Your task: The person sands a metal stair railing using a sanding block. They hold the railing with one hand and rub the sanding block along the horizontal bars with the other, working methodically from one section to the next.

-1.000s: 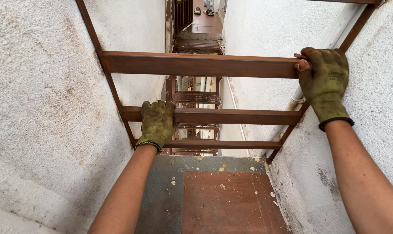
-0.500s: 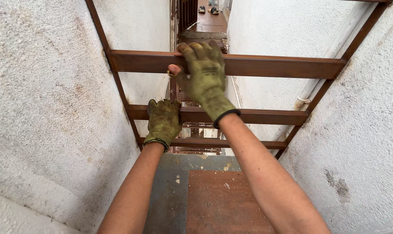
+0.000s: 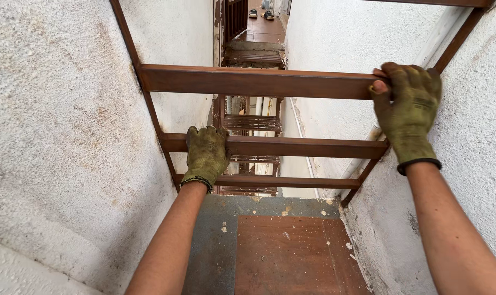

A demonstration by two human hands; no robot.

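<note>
- Rust-brown metal bars: three are counted across the narrow gap between two rough white walls [image 3: 57,164]; top bar [image 3: 253,82], middle bar [image 3: 308,147], low bar [image 3: 291,182].
- Handling: the bars are judged rigid, heavy and fixed; flat faces are best gripped from above, wrapped around.
- Left hand [image 3: 205,155]: gloved, clenched on the middle bar near its left end.
- Right hand [image 3: 409,112]: gloved, clenched on the top bar's right end, by the wall.
- Landing floor [image 3: 291,251]: one, near, beneath the bars.
</note>
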